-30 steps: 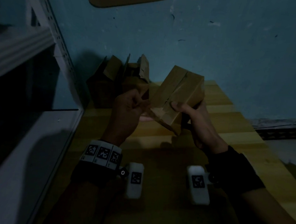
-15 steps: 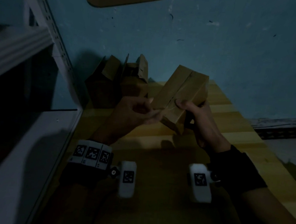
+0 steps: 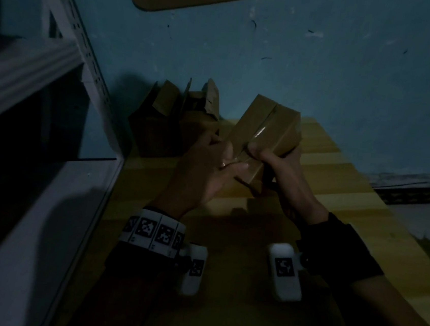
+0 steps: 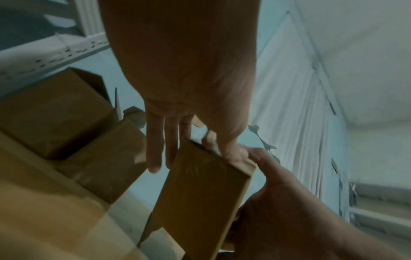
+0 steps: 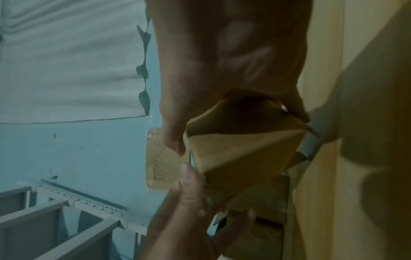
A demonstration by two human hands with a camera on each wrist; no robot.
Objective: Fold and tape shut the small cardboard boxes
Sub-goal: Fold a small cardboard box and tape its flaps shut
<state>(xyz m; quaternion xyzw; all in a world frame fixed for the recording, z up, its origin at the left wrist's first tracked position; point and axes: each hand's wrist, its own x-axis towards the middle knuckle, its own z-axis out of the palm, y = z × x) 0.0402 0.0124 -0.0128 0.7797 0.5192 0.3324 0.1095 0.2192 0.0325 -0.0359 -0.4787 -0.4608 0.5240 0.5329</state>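
Dim room. A small cardboard box is held tilted above the wooden surface. The right hand grips it at its 5 o'clock corner, thumb curled on top. The left hand, fingers straight and together, presses clear tape onto its 8 o'clock edge.

no legible text anywhere

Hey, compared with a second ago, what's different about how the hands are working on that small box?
The left hand has slid from beside the near end of the small box onto it; its thumb now presses the clear tape down where before the fingers were curled, pinching the tape end. The right hand still grips the box from below, thumb on top beside the seam. The open boxes behind stayed put.
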